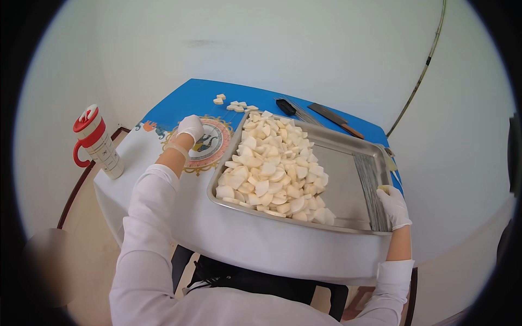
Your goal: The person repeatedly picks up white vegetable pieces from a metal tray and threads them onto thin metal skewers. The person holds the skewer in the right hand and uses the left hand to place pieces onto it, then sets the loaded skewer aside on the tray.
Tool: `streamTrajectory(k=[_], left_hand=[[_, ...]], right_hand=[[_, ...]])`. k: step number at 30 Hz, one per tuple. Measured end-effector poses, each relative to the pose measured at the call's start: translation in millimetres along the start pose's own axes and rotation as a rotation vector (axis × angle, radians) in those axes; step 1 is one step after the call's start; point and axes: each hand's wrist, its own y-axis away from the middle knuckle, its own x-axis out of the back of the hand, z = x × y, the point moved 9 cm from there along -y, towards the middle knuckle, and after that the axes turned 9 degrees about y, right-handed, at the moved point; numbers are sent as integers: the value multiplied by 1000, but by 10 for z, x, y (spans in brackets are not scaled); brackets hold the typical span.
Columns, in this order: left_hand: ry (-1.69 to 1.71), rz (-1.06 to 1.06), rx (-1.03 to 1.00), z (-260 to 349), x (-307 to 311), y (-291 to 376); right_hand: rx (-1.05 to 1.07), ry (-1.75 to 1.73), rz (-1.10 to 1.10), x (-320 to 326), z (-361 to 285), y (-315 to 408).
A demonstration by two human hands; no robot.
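My left hand, in a white glove, is closed in a fist over the round printed pattern on the tablecloth. Faint thin skewers run from about the fist towards white sliced vegetable pieces at the back. At the right end of a metal tray, my gloved right hand is curled beside a bundle of thin metal skewers. Something small and yellowish shows at its fingertips; whether it is held is unclear. A large heap of white vegetable slices fills the tray's left and middle.
Behind the tray lie a cleaver, a black-handled object and more thin skewers. A red and white handled tumbler stands at the table's left. Walls rise behind and to the right.
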Motion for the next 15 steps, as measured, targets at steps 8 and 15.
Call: streamTrajectory(k=[8, 15], left_hand=[[-128, -57, -89, 340, -191, -91], [-199, 1, -167, 224, -326, -222]], right_hand=[[-84, 1, 22, 11, 393, -52], [-108, -20, -28, -50, 343, -48]])
